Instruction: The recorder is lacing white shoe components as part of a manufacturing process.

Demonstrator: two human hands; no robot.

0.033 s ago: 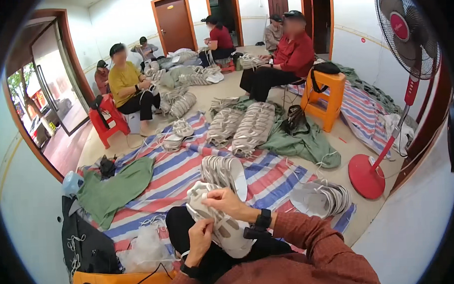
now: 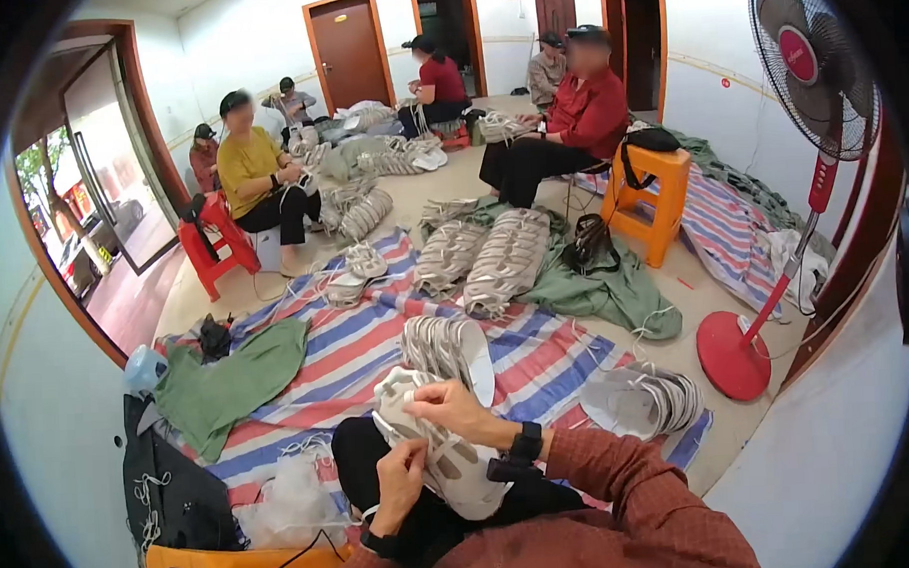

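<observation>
A white and grey shoe upper (image 2: 461, 474) rests across my lap, its top end tilted up and away from me. My left hand (image 2: 399, 476) is closed in a pinch at the near left edge of its lacing area. Over the upper part, my right hand (image 2: 457, 409) pinches a small white piece that looks like the end of a shoelace (image 2: 409, 397). Its fingers are bent together, and part of the lacing is hidden beneath them. Just beyond the hands stands a row of stacked shoe uppers (image 2: 442, 345).
A striped sheet (image 2: 356, 337) covers the floor, with another stack of uppers (image 2: 654, 397) at right and longer rows (image 2: 509, 257) farther off. A red fan (image 2: 742, 354) stands right. An orange stool (image 2: 224, 564) is near my left. Several people sit working beyond.
</observation>
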